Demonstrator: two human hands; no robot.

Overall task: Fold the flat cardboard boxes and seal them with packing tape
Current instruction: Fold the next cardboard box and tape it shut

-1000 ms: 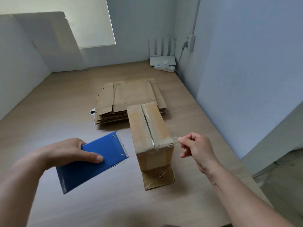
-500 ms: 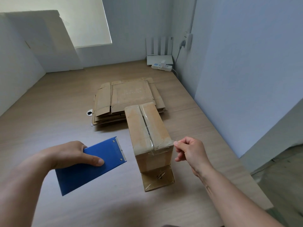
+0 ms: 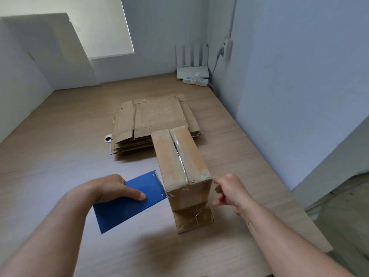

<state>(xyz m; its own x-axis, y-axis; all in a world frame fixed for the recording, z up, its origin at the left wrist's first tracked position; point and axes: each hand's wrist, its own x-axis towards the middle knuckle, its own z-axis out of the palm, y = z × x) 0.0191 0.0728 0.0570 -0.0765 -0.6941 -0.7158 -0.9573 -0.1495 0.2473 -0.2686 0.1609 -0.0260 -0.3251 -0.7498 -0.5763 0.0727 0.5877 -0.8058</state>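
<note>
A folded cardboard box stands upright on the wooden table just right of the frame's centre. A strip of clear packing tape runs along its top seam and down onto the near face. At the box's base a cardboard flap juts toward the camera, crossed by crinkled tape. The left hand, at lower centre-left, grips a blue tape dispenser, thumb pressed on its flat top and fingers wrapped beneath; the dispenser's serrated edge touches the near left corner of the box. The right hand sits just beside the box's near right edge, fingers curled inward, its uppermost fingertips at the box's top corner; whether they pinch a tape end there I cannot tell. Behind the box, toward the middle of the frame, lies a stack of flat cardboard boxes, its near right corner hidden by the standing box. A white router and a power strip sit in the far corner at upper right, and a large cardboard sheet leans against the wall at upper left.
</note>
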